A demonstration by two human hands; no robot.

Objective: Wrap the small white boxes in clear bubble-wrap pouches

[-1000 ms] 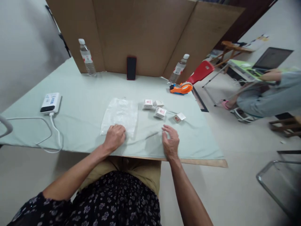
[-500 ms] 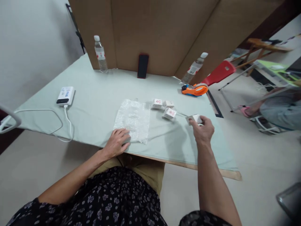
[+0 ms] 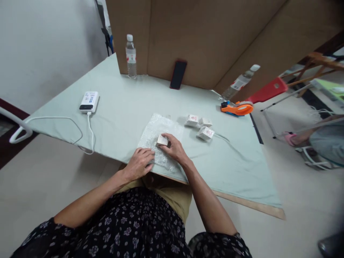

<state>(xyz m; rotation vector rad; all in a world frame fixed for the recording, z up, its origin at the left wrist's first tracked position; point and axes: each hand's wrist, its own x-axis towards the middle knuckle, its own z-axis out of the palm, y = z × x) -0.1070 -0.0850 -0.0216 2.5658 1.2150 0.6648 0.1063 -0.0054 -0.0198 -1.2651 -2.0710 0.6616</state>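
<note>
A sheet of bubble wrap (image 3: 151,129) lies flat near the table's front edge. My right hand (image 3: 174,147) grips a small white box (image 3: 162,140) with printed text, over the middle of the sheet. Whether the box touches the sheet is hard to make out. On the sheet's near left corner rests my left hand (image 3: 140,163), palm down with fingers stretched out, holding nothing. To the right of the sheet sit three small boxes in clear wrapping: one at the left (image 3: 192,120), one behind (image 3: 205,122) and one nearer me (image 3: 206,133).
An orange tape dispenser (image 3: 239,108) and a tilted water bottle (image 3: 240,83) stand at the back right. A phone (image 3: 178,74) leans on the cardboard screen (image 3: 193,36). Another bottle (image 3: 131,59) is back left; a white power bank (image 3: 89,102) trails a cable at the left.
My right hand has carried the small box leftward from the table's right side to over the bubble wrap. My left hand still rests on the sheet's corner. The view has shifted slightly.
</note>
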